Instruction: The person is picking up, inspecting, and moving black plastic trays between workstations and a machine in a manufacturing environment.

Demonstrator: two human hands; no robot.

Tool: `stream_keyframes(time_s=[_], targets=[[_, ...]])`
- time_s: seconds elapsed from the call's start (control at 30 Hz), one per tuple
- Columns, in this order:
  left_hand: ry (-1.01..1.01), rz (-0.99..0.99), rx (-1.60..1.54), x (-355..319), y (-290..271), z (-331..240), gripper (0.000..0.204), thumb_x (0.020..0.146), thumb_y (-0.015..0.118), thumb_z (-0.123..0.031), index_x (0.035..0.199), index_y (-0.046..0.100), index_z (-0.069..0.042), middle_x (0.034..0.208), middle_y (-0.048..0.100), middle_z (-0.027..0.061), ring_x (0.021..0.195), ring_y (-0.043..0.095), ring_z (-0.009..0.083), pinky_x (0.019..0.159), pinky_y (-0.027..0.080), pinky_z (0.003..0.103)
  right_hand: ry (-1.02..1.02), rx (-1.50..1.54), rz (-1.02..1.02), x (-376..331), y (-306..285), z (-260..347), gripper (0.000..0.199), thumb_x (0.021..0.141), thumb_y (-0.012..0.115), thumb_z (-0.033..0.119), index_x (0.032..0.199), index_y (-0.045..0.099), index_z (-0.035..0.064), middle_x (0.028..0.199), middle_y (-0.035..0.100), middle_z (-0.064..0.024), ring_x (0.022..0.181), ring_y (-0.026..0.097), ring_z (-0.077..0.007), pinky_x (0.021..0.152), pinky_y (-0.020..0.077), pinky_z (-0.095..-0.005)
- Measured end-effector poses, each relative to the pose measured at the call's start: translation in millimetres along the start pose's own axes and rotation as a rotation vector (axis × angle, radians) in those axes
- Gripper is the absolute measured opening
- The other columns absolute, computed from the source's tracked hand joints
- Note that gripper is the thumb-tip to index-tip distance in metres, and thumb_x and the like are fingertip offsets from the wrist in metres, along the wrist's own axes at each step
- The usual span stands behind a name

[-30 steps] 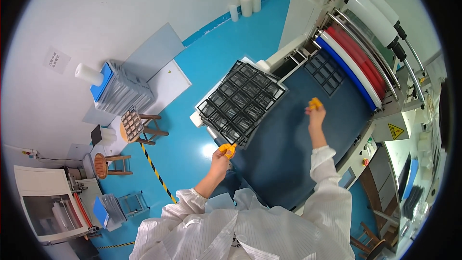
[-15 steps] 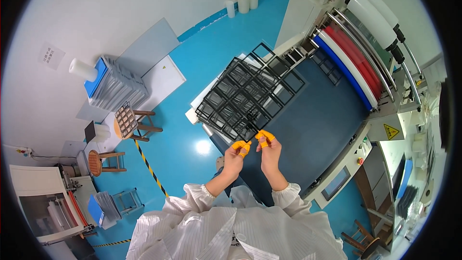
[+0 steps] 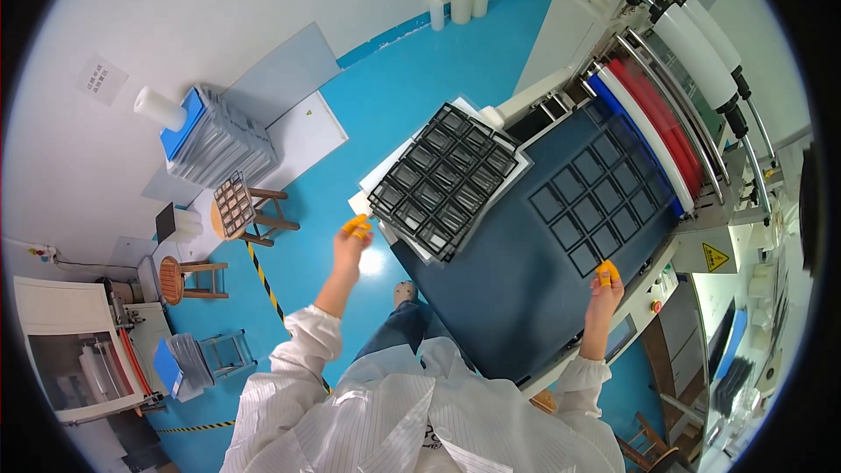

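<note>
A flat black grid frame (image 3: 604,180) with square openings lies on the dark blue belt (image 3: 491,298), its far side reaching the rollers. At its near edge is my right hand (image 3: 603,302), yellow covers on its fingertips, pinched on the frame's rim. Left of it, a stack of similar black grid frames (image 3: 442,177) rests on white sheets at the belt's left side. Just off the stack's near left corner, my left hand (image 3: 349,245) hangs with its yellow-tipped fingers drawn together and nothing visible in them.
Blue, white and red rollers (image 3: 653,127) cross the belt's far right end. A red button (image 3: 656,307) sits on the machine's near side. To the left, a wooden stool (image 3: 263,210) bears another grid panel (image 3: 233,204), near a sheet pile (image 3: 223,144).
My hands have parted, the right going right and the left going left. A grid frame that was held over the stack now lies on the belt, further right.
</note>
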State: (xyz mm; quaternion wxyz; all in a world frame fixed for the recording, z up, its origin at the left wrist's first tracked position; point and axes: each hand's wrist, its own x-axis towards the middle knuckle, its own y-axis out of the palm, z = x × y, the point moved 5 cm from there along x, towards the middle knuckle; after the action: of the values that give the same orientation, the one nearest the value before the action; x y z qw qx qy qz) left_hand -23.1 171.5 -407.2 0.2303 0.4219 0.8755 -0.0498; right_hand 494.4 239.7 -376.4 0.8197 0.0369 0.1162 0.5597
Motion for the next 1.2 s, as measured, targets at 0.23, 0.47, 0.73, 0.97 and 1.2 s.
stream_keyframes(time_s=[0.23,0.47,0.73,0.97,1.2], targets=[[0.05,-0.003,0.261,40.8,24.4,-19.6,0.03,0.081,0.042,-0.006,0.109,0.048,0.002,0.079,0.055,0.0051,0.063,0.05,0.0086,0.056,0.04,0.02,0.084,-0.154,-0.174,29.2,-54.9,-34.9,0.021,0.08,0.055,0.012,0.097,0.055,-0.0009,0.076,0.056,-0.0027,0.058,0.049,-0.0073,0.05,0.0392,-0.0179],[0.051,-0.002,0.447,47.3,29.6,-24.8,0.029,0.078,0.041,-0.004,0.104,0.049,0.005,0.072,0.053,0.0039,0.057,0.047,0.0084,0.052,0.039,0.021,0.227,-0.098,-0.123,60.3,4.4,-71.3,0.017,0.081,0.05,0.007,0.094,0.056,-0.003,0.072,0.055,-0.0033,0.055,0.047,-0.0073,0.047,0.0377,-0.019],[-0.015,-0.001,0.383,18.1,35.7,-20.5,0.029,0.083,0.041,-0.007,0.11,0.047,0.0,0.093,0.054,0.0077,0.069,0.051,0.0104,0.062,0.044,0.021,0.285,-0.128,-0.104,82.3,48.7,-80.8,0.016,0.08,0.049,0.005,0.092,0.055,-0.005,0.071,0.054,-0.0046,0.053,0.045,-0.0074,0.045,0.0365,-0.0192],[-0.165,0.047,0.221,-18.4,10.9,6.4,0.027,0.084,0.042,-0.009,0.11,0.048,-0.003,0.094,0.054,0.0064,0.07,0.051,0.0115,0.064,0.044,0.022,-0.069,-0.786,-0.323,86.3,57.7,-88.5,0.021,0.076,0.058,0.011,0.091,0.059,-0.0035,0.07,0.06,-0.0155,0.063,0.058,-0.0234,0.056,0.0438,-0.0312],[-0.272,0.082,0.108,-51.3,10.7,29.4,0.028,0.084,0.041,-0.01,0.11,0.048,-0.002,0.094,0.055,0.0077,0.073,0.052,0.0132,0.068,0.044,0.024,-0.089,-0.834,-0.426,103.4,61.8,-79.0,0.024,0.074,0.059,0.013,0.09,0.059,-0.0041,0.078,0.061,-0.0183,0.071,0.06,-0.0276,0.065,0.0458,-0.032]])
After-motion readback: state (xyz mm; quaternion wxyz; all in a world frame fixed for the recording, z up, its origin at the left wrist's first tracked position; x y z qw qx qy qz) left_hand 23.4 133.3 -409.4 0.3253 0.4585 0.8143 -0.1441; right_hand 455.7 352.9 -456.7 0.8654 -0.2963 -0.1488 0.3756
